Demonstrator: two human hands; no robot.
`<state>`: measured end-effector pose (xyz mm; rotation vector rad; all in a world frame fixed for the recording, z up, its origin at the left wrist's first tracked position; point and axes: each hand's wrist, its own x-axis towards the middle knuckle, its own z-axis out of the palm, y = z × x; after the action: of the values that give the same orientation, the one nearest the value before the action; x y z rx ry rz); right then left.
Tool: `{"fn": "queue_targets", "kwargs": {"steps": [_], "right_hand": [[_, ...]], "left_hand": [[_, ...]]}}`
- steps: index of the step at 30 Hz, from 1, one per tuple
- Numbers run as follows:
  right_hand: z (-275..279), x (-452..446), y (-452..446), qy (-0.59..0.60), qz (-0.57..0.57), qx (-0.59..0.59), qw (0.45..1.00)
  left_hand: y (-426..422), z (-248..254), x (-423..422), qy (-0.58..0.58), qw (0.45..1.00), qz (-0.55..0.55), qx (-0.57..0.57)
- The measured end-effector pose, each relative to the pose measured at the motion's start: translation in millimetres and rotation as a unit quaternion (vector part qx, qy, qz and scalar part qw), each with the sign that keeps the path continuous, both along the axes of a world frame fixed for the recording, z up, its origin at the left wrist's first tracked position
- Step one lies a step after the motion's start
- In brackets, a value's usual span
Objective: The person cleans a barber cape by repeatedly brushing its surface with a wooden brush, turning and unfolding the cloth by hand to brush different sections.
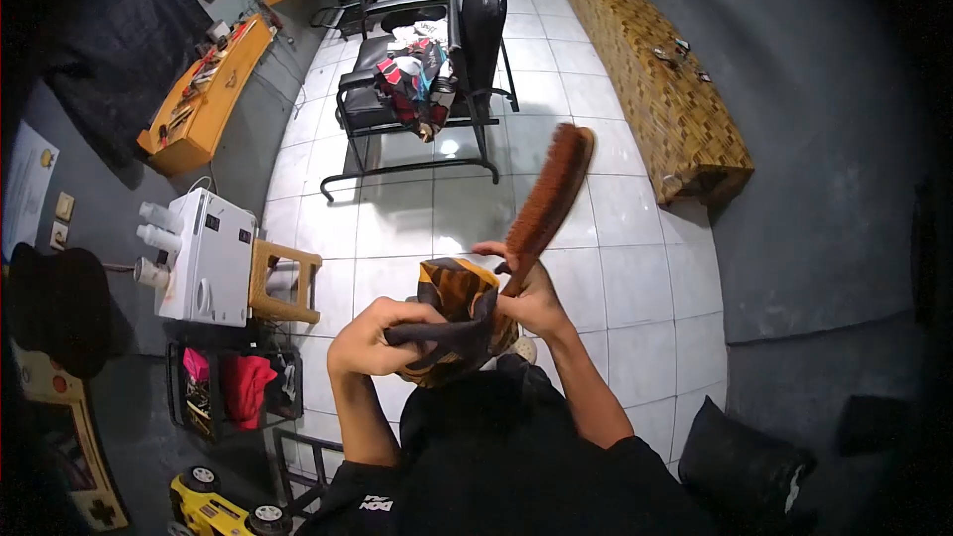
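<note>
My left hand (377,339) is closed on the dark edge of a bunched black cloth (465,290) with an orange-brown pattern, just in front of my body. The cloth's edge curves round like an opening. My right hand (536,300) is wrapped around the handle of a long brush (552,189) with reddish-brown bristles, which points up and away to the right. That hand also meets the right side of the cloth; whether its fingers pinch the fabric I cannot tell.
Ahead stands a black chair (372,104) heaped with colourful clothes (417,69). A woven-patterned bench (665,79) lines the right wall. To the left are a white cabinet (213,258), a tan stool (288,283), a black crate (179,387) and a yellow toy car (223,511).
</note>
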<state>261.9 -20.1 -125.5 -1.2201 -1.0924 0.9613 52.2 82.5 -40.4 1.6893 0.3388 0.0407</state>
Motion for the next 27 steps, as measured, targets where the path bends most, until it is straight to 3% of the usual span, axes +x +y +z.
{"fn": "queue_targets", "kwargs": {"steps": [2,4,6,8,9,12,13,16,19,20,21,22,23,24,27], "right_hand": [[-15.2,-6.4,1.7,0.029,0.004,0.049,0.998],[-25.3,-8.8,-10.5,0.075,0.004,0.004,0.997],[-20.3,-4.7,-18.2,0.079,-0.002,-0.030,0.996],[16.4,-3.6,-24.5,0.088,-0.079,-0.056,0.991],[18.2,-2.3,-26.5,0.072,-0.102,-0.033,0.992],[28.2,2.9,-32.5,-0.006,-0.132,-0.012,0.991],[32.6,4.5,-32.6,-0.031,-0.135,-0.024,0.990],[33.4,5.7,-36.7,-0.060,-0.161,-0.054,0.984],[41.3,1.0,-39.6,-0.117,-0.206,-0.034,0.971],[41.3,-1.0,-41.1,-0.133,-0.220,-0.030,0.966],[35.5,1.3,-40.6,-0.265,-0.269,0.029,0.926],[42.0,-0.4,-45.5,-0.305,-0.294,0.047,0.905],[38.6,-5.3,-52.2,-0.196,-0.279,0.056,0.938],[34.0,-12.4,-61.4,-0.083,-0.260,0.064,0.960],[21.9,-23.4,-66.4,-0.022,-0.193,0.107,0.975]], "left_hand": [[-1.6,2.8,4.0,0.006,1.000,0.009,0.010],[-3.9,-1.6,4.5,-0.017,0.998,0.068,-0.004],[-1.2,-7.5,11.6,-0.049,0.977,0.202,0.043],[6.7,-24.5,11.0,-0.052,0.941,0.310,0.126],[6.5,-23.8,12.9,-0.048,0.942,0.310,0.121],[10.9,-30.4,16.7,-0.018,0.991,0.124,0.048],[6.3,-28.7,22.4,0.027,0.994,0.101,-0.035],[-6.6,-31.0,38.5,0.036,0.989,0.129,-0.066],[-11.6,-21.2,52.1,0.112,0.985,0.060,0.119],[-14.3,-18.2,54.8,0.090,0.984,0.101,0.117],[-17.7,-15.8,57.6,0.069,0.981,0.143,0.114],[-21.7,-15.5,62.0,0.047,0.975,0.185,0.112],[-27.6,-18.8,70.3,-0.077,0.957,0.260,0.101],[-28.0,-13.5,71.6,-0.099,0.949,0.271,0.127],[-32.3,0.6,77.1,-0.129,0.939,0.277,0.158]]}}
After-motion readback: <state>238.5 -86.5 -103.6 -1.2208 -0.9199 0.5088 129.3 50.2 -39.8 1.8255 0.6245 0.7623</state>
